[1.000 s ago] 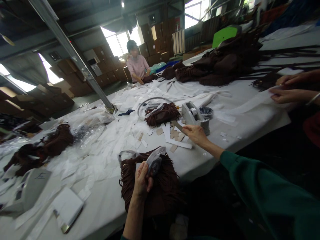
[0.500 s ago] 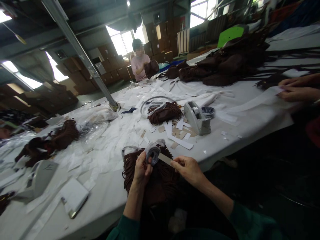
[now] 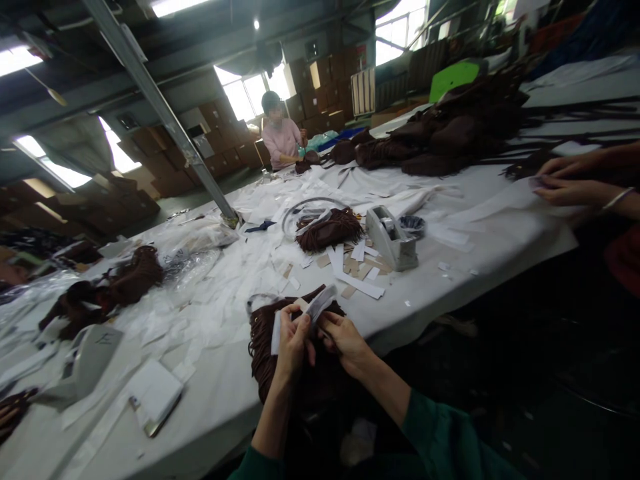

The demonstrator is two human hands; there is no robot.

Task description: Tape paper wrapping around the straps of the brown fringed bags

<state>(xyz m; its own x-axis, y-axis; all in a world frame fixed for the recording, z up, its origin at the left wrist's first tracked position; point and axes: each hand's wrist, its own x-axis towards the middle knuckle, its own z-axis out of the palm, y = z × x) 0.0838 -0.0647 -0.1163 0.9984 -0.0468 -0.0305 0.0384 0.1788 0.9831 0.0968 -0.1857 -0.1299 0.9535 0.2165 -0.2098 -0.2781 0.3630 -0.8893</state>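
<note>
Over a dark brown fringed bag (image 3: 261, 343) at the table's front edge, both my hands meet at a coil wrapped in pale grey film (image 3: 323, 302). My left hand (image 3: 293, 343) is closed around the coil's left side. A pale card strip (image 3: 275, 333) sticks out beside its fingers, so the strip passes by or around the coil; its middle is hidden. My right hand (image 3: 347, 343) has its fingers closed at the coil's right side. What exactly its fingertips pinch is hard to make out.
Beyond the bag lie loose card strips (image 3: 356, 267), a grey tape dispenser (image 3: 393, 240) and another fringed bag (image 3: 330, 230). A second dispenser (image 3: 83, 367) stands left. Brown bags (image 3: 440, 137) are heaped at the back. A co-worker's hands (image 3: 575, 180) work at right; another person (image 3: 281, 137) stands behind.
My right hand has moved left to the coil, and the card strip it held out at the right now shows at the left hand. The far person has lowered the brown bag.
</note>
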